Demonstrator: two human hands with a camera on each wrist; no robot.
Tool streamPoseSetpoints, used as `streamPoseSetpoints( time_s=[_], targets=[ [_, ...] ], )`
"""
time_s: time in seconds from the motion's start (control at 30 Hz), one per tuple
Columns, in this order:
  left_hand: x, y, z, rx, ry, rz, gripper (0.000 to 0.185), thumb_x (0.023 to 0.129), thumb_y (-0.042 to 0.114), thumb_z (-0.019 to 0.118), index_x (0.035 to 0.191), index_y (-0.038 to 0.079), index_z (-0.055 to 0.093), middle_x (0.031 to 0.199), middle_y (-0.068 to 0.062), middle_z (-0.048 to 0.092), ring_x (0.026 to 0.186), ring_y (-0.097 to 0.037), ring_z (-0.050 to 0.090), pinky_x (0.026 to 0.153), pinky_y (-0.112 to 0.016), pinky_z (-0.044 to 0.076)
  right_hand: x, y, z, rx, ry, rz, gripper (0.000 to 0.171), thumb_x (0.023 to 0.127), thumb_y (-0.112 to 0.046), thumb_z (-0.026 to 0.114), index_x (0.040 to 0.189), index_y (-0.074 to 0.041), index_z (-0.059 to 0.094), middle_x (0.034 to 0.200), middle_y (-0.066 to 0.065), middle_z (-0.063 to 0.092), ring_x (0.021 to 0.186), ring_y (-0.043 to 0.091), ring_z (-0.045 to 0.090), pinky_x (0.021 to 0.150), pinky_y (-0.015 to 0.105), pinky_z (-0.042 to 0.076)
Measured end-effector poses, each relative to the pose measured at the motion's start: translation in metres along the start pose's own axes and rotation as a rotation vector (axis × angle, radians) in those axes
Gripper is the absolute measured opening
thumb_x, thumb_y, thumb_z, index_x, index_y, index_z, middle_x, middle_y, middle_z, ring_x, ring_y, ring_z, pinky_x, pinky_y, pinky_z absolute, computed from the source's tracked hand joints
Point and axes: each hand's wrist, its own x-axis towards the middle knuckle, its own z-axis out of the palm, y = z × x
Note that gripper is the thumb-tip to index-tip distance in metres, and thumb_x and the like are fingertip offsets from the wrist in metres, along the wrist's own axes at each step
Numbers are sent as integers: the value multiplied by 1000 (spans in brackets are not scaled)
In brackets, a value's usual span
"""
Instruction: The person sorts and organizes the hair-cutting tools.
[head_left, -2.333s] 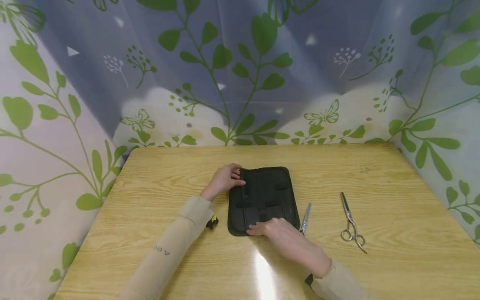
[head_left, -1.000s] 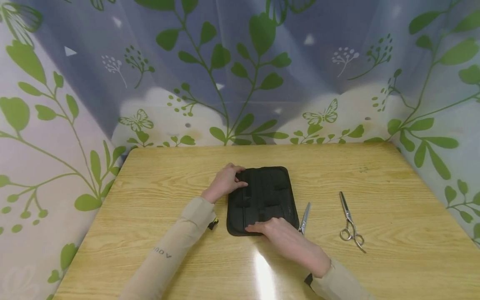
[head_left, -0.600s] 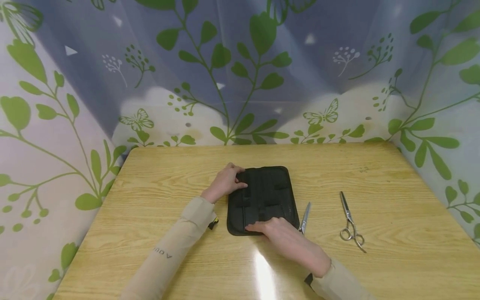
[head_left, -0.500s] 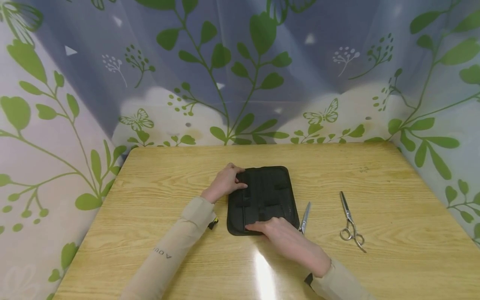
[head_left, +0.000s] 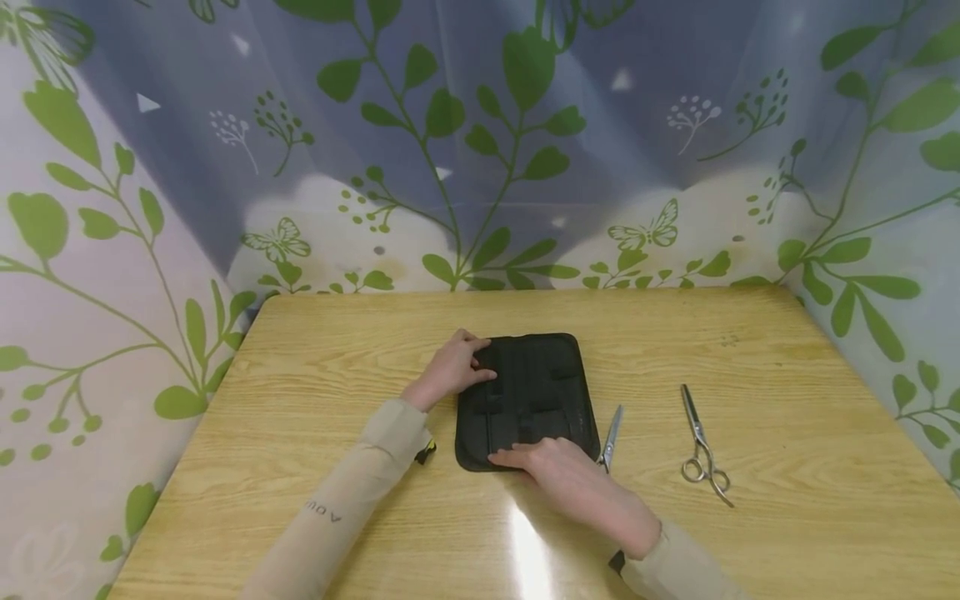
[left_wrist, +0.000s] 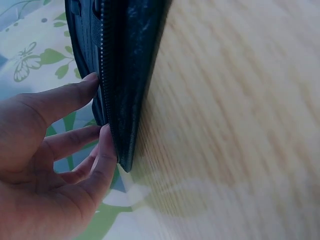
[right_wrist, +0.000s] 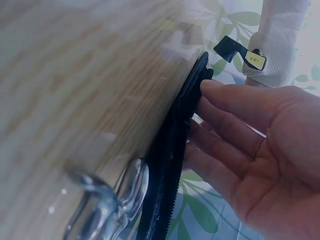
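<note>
A black zip case lies opened flat on the table, its inside facing up with straps and pockets. My left hand rests on its far left corner, thumb and fingers spread. In the left wrist view, the thumb lies on the inner face and the fingertips touch by the zip. My right hand lies over the near edge, its extended fingers touching the case near a narrow dark line along its left half. A pair of scissors lies beside the case, its handles hidden behind my right hand.
Another pair of scissors lies further right on the wooden table. The case's right edge nearly meets the nearer scissors. A patterned curtain hangs around the table's back and sides.
Since the oldest frame, my left fingers have shifted slightly right and further onto the case. The right fingers have moved slightly left; case and scissors stay in place.
</note>
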Motion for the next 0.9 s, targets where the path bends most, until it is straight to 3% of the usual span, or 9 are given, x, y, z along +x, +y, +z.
streamPoseSetpoints(
  time_s=[0.33,0.6,0.7,0.8,0.9],
  targets=[
    [-6,2,-4,-35,20,-9,55,98,23,70,146,3,53,133,-20,52,102,-27,65,82,-37,57,0,-1,0,-23,8,-4,35,90,-3,74,124,-12,74,122,7,73,105,27,72,73,39,61],
    [-14,7,-8,-37,29,-38,49,100,23,67,143,3,55,132,-21,57,104,-28,67,83,-39,57,1,1,-3,27,7,-16,32,93,-4,72,124,-11,74,121,4,73,108,23,71,83,37,60],
    [-18,9,-8,-38,21,-43,49,99,23,68,142,2,56,127,-20,61,105,-28,67,84,-39,57,-3,1,-8,43,56,-17,31,93,-6,72,124,-12,74,119,2,74,104,20,72,80,35,60],
    [-22,10,-8,-52,32,-33,46,99,21,68,140,2,58,122,-19,63,104,-28,68,82,-38,58,-10,4,-16,24,161,0,30,93,-7,73,123,-13,74,116,2,75,96,17,73,73,30,59],
    [-26,8,-8,-53,71,-26,40,100,19,67,136,3,61,121,-17,65,102,-26,69,81,-37,58,-20,11,-27,-36,292,60,30,90,-6,76,119,-15,75,107,2,75,71,9,66,56,21,51]
  ],
)
